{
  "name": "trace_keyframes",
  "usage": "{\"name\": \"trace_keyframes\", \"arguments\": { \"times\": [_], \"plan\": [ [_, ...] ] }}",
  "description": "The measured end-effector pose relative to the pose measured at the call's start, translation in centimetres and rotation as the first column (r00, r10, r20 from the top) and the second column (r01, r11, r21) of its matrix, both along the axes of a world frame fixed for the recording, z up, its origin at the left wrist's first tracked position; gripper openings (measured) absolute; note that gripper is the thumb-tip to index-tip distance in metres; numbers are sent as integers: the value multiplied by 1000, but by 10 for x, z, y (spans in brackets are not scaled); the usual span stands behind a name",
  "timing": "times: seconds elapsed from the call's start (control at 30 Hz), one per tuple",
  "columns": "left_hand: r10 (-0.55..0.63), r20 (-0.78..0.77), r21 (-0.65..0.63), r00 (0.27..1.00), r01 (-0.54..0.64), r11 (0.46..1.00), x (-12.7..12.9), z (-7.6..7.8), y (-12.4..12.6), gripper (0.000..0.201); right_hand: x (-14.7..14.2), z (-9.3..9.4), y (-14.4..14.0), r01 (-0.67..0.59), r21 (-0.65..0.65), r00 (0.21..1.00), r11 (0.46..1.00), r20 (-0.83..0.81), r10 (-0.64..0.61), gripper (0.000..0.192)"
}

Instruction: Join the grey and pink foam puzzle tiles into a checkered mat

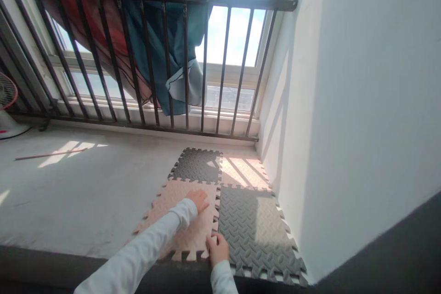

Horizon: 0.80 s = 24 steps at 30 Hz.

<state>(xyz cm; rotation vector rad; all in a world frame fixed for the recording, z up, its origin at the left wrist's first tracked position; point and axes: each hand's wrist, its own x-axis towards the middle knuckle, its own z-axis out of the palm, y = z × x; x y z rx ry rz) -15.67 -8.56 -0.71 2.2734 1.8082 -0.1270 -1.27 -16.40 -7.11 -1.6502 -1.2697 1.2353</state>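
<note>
Four-sided foam mat tiles with jigsaw edges lie on the ledge by the wall. My left hand (199, 200) rests flat on the near pink foam tile (182, 234), close to its right side. At that tile's near right corner, my right hand (218, 249) has its thumb and fingers pinched on the edge. To the right lies a large grey foam tile (246, 220), with gaps showing along the seam beside the pink one. Behind are a dark grey foam tile (198, 165) and a sunlit pink foam tile (243, 170).
A dark metal railing (186, 64) runs along the window, with blue and red cloth (175, 32) hanging behind it. A white wall (344, 101) borders the right. On the ledge at left are a thin stick (51, 154) and a fan (8, 121).
</note>
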Motion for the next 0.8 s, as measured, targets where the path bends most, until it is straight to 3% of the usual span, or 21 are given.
{"name": "trace_keyframes", "arguments": {
  "times": [0.1, 0.23, 0.3, 0.4, 0.53, 0.8],
  "plan": [
    [224, -28, -93, 974, -226, 970, -5, -12, 44, 49, -1, 3, -1, 5, 37, 993, 999, 122, -10, 20],
    [285, -11, -121, 958, -284, 951, 1, -34, 70, 50, -7, 9, -4, -43, 79, 929, 996, 371, 11, 18],
    [294, -12, -106, 956, -294, 950, 6, -41, 74, 50, -7, 12, -7, -86, 63, 868, 994, 494, 43, 20],
    [306, -15, -65, 952, -307, 950, 11, -45, 74, 48, -6, 16, -10, -141, 45, 826, 989, 556, 93, 23],
    [293, -10, -11, 956, -293, 956, 13, -44, 74, 48, -4, 19, -12, -166, 78, 834, 983, 544, 97, 24],
    [300, 32, -87, 953, -297, 951, 7, -40, 76, 48, -12, 10, -18, -123, 204, 819, 971, 574, -17, 19]
  ]
}}
